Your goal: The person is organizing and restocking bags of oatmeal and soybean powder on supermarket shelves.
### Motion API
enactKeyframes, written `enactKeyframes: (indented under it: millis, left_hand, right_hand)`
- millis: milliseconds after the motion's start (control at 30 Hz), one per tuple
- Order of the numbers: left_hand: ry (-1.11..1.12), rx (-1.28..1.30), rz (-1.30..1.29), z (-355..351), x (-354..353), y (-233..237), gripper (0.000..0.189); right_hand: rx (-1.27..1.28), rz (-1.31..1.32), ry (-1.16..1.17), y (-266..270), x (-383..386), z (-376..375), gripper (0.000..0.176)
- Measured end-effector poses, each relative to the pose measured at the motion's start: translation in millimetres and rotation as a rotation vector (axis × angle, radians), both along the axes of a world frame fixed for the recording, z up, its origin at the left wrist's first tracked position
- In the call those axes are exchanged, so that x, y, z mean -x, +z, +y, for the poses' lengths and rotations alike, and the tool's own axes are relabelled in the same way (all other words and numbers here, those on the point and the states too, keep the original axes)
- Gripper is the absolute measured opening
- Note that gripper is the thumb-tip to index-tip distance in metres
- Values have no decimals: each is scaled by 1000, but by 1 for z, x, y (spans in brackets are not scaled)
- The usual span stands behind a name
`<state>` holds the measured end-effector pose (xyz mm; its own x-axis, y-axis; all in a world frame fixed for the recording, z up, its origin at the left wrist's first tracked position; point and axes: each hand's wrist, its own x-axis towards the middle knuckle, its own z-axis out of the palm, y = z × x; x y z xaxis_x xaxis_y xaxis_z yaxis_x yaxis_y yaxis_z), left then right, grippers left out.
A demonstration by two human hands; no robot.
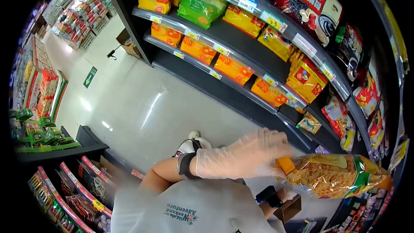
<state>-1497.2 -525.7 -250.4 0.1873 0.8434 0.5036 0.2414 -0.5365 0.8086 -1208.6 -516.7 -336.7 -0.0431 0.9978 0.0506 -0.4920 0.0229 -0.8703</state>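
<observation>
Surroundings: shelf (224, 36) with orange, yellow and green packets; cardboard box (288, 209) below
In the way: bag hides part of right hand
Snack bag (332, 173): at left hand's fingertips, above right hand
Left hand (258, 149): gloved, curled closed on bag end
Right hand (286, 194): beside box; grip unclear

Glossy clear plastic bag (330, 176), thin translucent glove (243, 153), matt cloth shirt (185, 207), smooth shiny floor (125, 99), brown cardboard box (288, 209), glossy plastic shelf strips (254, 11).
</observation>
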Motion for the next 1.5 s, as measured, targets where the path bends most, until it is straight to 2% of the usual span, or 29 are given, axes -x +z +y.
enactKeyframes:
  millis: [67, 233, 300, 367, 433, 467, 567, 633, 667, 700, 767, 1033, 1233, 1333, 1367, 1433, 1500]
  left_hand:
    - [55, -147, 4, 1, 5, -1, 27]
    - [57, -153, -64, -1, 6, -5, 19]
    - [117, 5, -39, 0, 5, -7, 20]
    - [84, 3, -44, 7, 11, -4, 21]
    - [-133, 77, -150, 14, 17, -5, 20]
    - [-202, 53, -207, 19, 21, -8, 27]
    - [-425, 341, -200, 25, 29, 0, 54]
    - [-443, 188, -155, 38, 16, -23, 87]
    - [-428, 89, -63, 35, 15, -18, 95]
    - [-454, 71, -30, 35, 8, -19, 95]
    - [-531, 236, -76, 39, -5, -25, 81]
    - [-594, 423, -32, 52, -36, -36, 77]
    - [-574, 539, 13, 62, -78, -49, 74]
    - [-572, 552, 44, 72, -119, -53, 72]
    - [-574, 557, 52, 75, -135, -56, 72]
    - [-579, 551, 65, 80, -171, -60, 71]
    - [-585, 529, 65, 89, -215, -60, 70]
  right_hand:
    - [-10, 16, -4, 1, 0, -3, 49]
    - [-39, 52, -17, 5, -3, -9, 49]
    - [-51, 72, -20, 4, -3, -11, 49]
    - [-47, 105, -16, 3, -2, -12, 49]
    - [-24, 123, 4, 2, 1, -14, 49]
    - [-11, 136, 9, 2, 7, -13, 49]
    - [69, 191, 72, -3, 18, -13, 49]
    - [88, 243, 114, -1, 27, -5, 49]
    - [94, 268, 133, -2, 29, -3, 49]
    - [96, 288, 145, -2, 31, 1, 49]
    - [99, 324, 178, -5, 33, 5, 49]
    - [42, 476, 231, -20, 13, 15, 50]
    - [-93, 580, 215, -33, -59, -10, 50]
    - [-237, 631, 288, -43, -111, -29, 50]
    - [-245, 636, 269, -39, -120, -39, 50]
    - [-14, 450, -204, -28, -134, -60, 53]
    - [78, 405, -328, -22, -171, -73, 53]
